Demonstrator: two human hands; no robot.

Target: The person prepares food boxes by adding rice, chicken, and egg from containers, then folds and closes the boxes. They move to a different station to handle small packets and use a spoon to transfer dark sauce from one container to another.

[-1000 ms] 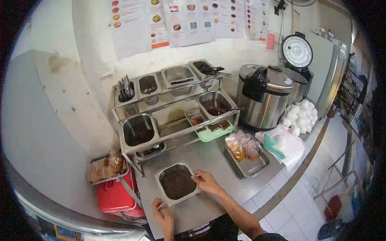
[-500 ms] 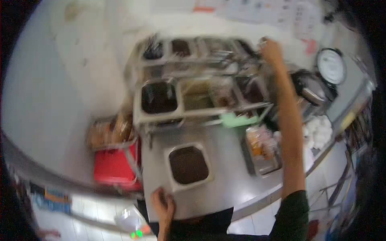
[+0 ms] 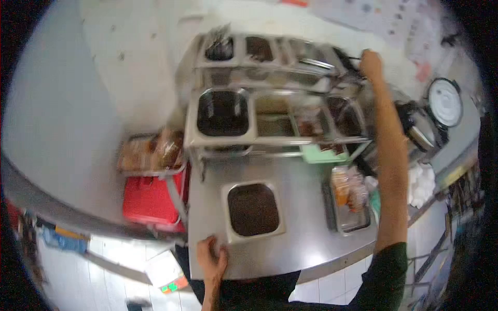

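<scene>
My left hand (image 3: pixel 211 262) rests at the front left of the steel counter, fingers loosely curled and thumb apart, with nothing in it. Just beyond it sits a square metal pan (image 3: pixel 281 212) holding a dark brown, grainy mass (image 3: pixel 253 209). My right arm stretches far to the back right. There my right hand (image 3: pixel 370 65) is closed at the end of the upper rack row, beside a thin dark handle-like piece (image 3: pixel 355 58). What lies inside its fingers is too blurred to name. Upper-row containers include one with a dark filling (image 3: pixel 258 48) and one holding metal utensils (image 3: pixel 316 63).
A lower rack row holds a deep dark pan (image 3: pixel 223 113) and several others. On the right are a tray with bagged food (image 3: pixel 354 223), a green board (image 3: pixel 316 153), white cloth (image 3: pixel 421 184) and a round white lid (image 3: pixel 445 102). A red box (image 3: pixel 150 202) stands left.
The view has shifted, so the rack and pan sit farther right in it, and the picture is sharper. My right hand is still at the rack's back right; my left stays by the pan.
</scene>
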